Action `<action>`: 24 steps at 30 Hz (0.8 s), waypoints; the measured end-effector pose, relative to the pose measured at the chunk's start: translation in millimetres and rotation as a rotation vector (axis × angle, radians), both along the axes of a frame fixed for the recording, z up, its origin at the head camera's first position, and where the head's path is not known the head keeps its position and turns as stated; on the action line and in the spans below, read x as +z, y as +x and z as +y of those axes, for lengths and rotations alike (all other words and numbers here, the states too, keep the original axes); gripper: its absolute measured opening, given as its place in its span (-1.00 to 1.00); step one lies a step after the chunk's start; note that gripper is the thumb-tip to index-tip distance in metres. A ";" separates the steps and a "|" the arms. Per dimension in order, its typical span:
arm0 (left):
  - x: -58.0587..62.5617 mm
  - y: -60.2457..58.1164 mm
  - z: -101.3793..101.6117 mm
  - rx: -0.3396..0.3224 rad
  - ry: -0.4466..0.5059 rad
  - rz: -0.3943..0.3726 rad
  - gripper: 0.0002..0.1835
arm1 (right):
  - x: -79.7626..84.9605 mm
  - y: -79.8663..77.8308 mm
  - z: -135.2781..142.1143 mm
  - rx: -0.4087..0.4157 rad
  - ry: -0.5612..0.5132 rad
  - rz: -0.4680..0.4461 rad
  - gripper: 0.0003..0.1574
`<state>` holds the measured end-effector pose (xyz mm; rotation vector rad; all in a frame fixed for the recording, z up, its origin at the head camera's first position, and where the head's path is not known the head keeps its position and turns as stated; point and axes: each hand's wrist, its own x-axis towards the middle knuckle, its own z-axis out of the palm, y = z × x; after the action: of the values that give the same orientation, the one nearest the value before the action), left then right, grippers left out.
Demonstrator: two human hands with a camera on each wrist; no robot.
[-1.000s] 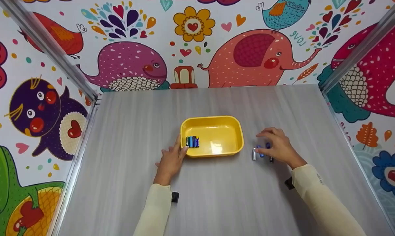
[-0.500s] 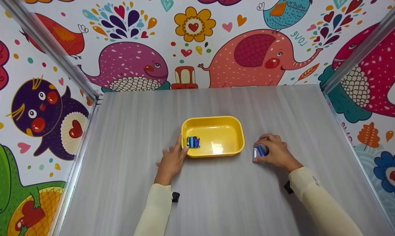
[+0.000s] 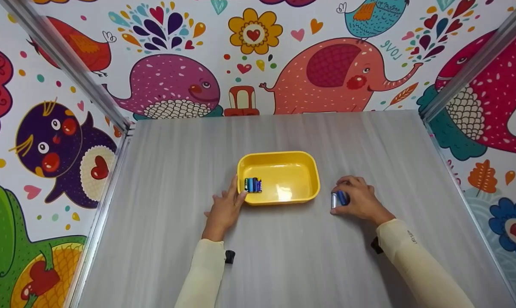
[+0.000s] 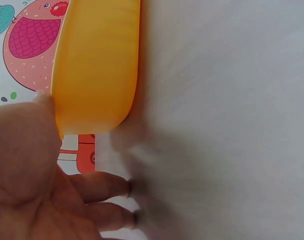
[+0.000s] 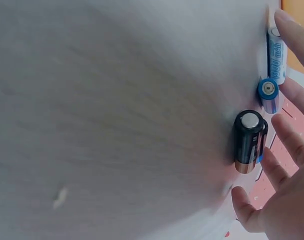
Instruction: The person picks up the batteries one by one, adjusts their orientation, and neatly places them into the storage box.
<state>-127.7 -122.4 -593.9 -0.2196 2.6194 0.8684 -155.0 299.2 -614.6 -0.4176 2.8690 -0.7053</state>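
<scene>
In the head view my left hand (image 3: 223, 212) rests against the left end of a yellow plastic box (image 3: 307, 196). Its index finger lies along the outer wall, with the thumb at the near corner's rim; the other fingers are spread. Several blue and dark batteries (image 3: 253, 185) lie side by side inside. Right of the box, my right hand (image 3: 359, 199) pinches a white battery (image 5: 277, 57) end to end between thumb and index finger. Beside it a blue battery (image 5: 268, 90) and a thicker black battery (image 5: 249, 142) sit near the other fingers, partly hidden in the head view.
The grey wood-grain table (image 3: 279, 252) runs under everything. Printed cartoon panels (image 3: 172, 85) enclose its back and sides, with metal corner posts (image 3: 472, 64) at the back left and right.
My right hand has lowered over the loose batteries, and its thumb and index finger have closed on the white one. The left hand, the box and the batteries inside stay put.
</scene>
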 end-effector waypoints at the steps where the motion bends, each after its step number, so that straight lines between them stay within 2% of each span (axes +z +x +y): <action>1: 0.2 -0.2 0.0 -0.002 -0.002 -0.001 -0.24 | -0.2 -0.2 -0.2 0.001 -0.001 -0.001 -0.33; 24: -1.2 -0.3 -0.3 0.003 0.015 -0.001 -0.26 | 2.3 0.2 -2.4 -0.016 -0.030 -0.046 -0.44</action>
<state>-128.1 -122.7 -595.2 -0.2198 2.6113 0.8882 -154.8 296.8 -612.3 -0.3777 2.8251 -0.7521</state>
